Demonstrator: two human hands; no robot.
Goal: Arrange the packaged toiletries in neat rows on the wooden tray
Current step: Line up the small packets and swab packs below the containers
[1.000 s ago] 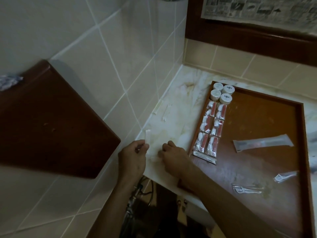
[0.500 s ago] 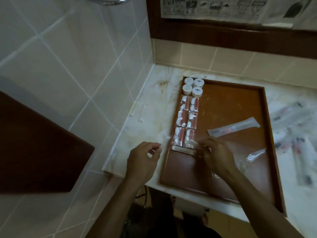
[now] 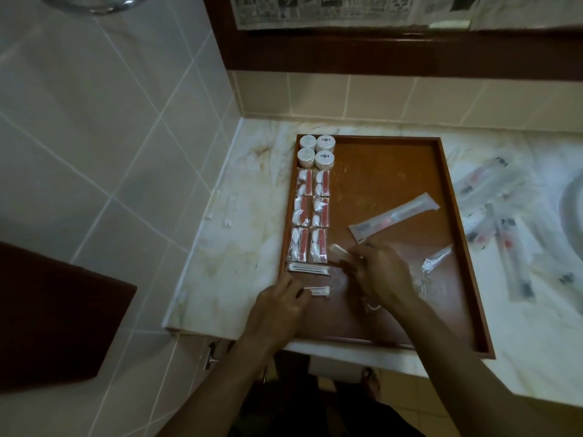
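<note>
The wooden tray (image 3: 391,159) lies on the marble counter. Along its left side stand several round white jars (image 3: 316,151), then two columns of red-and-white sachets (image 3: 310,216), then a flat packet of cotton swabs (image 3: 308,268). My left hand (image 3: 277,307) pinches a small white swab packet (image 3: 318,291) just below that flat packet. My right hand (image 3: 383,274) hovers over the tray's middle, pinching another small white packet (image 3: 339,250) beside the lowest sachets. A wrapped toothbrush (image 3: 394,220) lies slantwise on the tray, and a small clear packet (image 3: 437,258) lies to its right.
Several wrapped toothbrushes (image 3: 504,234) lie scattered on the counter (image 3: 233,247) right of the tray, by a sink rim (image 3: 572,216). Two small white packets (image 3: 227,211) lie near the tiled left wall. A dark wooden panel (image 3: 56,316) juts out at lower left.
My left hand moved from the counter onto the tray with its small packet. My right hand moved right over the tray and picked up a small packet. The camera swung right.
</note>
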